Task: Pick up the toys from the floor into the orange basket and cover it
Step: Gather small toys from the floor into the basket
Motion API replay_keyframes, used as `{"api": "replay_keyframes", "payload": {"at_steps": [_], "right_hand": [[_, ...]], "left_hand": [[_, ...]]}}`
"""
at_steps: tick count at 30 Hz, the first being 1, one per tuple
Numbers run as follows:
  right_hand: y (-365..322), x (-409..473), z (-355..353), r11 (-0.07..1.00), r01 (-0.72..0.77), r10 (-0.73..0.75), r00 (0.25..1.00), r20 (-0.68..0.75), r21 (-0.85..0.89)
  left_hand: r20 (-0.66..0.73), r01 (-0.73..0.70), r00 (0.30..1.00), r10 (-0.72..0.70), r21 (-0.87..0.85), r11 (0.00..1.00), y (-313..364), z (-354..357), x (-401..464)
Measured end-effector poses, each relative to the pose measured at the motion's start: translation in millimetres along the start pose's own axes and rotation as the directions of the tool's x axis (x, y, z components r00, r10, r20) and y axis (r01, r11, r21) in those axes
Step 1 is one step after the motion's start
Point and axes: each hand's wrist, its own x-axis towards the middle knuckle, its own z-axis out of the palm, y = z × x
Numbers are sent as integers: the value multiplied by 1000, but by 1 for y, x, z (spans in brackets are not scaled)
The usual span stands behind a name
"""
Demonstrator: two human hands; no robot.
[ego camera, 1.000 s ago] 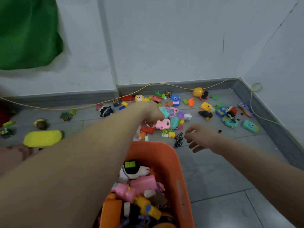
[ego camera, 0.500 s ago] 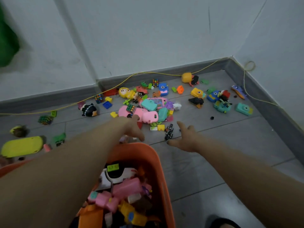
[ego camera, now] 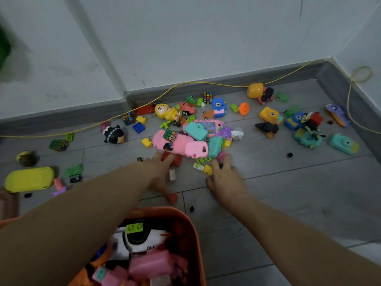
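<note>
Both hands down at the toy pile's near edge! Left hand (ego camera: 159,172) spread flat by a red brick (ego camera: 175,159), right hand (ego camera: 223,178) fingers loosely spread beside a yellow brick (ego camera: 207,169), orange basket (ego camera: 185,218) just behind.

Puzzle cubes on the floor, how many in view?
4: puzzle cube on the pink toy; by the baseboard; tall one at the back; dark one far left. More may sit hidden in the pile or basket.
</note>
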Motion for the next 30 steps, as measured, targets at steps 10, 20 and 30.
{"api": "replay_keyframes", "payload": {"at_steps": [10, 20, 30], "right_hand": [[15, 3, -7, 935, 12, 19, 996, -82, 354], [-1, 6, -45, -29, -498, 101, 861, 499, 866], [1, 11, -44, -146, -615, 14, 782, 623, 775]], "left_hand": [[2, 36, 999, -36, -127, 991, 5, 20, -5], [-57, -5, 998, -1, -108, 994, 17, 38, -5], [-75, 18, 997, -27, -110, 994, 21, 34, 2]]}}
